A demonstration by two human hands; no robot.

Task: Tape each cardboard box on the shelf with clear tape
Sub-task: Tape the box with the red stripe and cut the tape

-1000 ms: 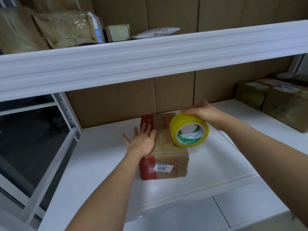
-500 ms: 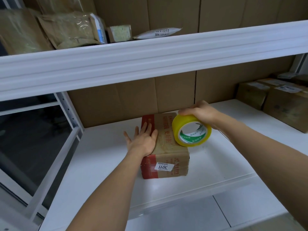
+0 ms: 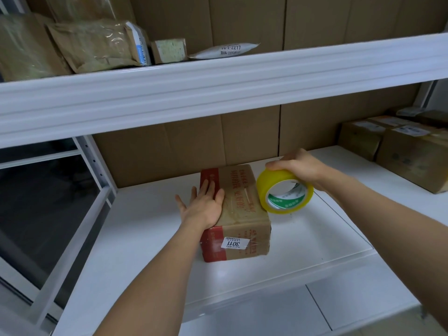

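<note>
Fingers [image 3: 206,190] of left hand [image 3: 203,207] flat on brown cardboard box [image 3: 242,214] — right hand [image 3: 298,166] grips yellow tape roll [image 3: 284,191] beside it, white shelf [image 3: 145,238].

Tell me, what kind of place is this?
Probably a parcel storeroom or small warehouse: white metal shelving, labelled cardboard boxes, padded mailers above, and a tape roll beside a numbered box.

tape roll [image 3: 285,191] in right hand [image 3: 299,166] now shifted rightward, off the box top [image 3: 238,197], beside its right edge
</note>
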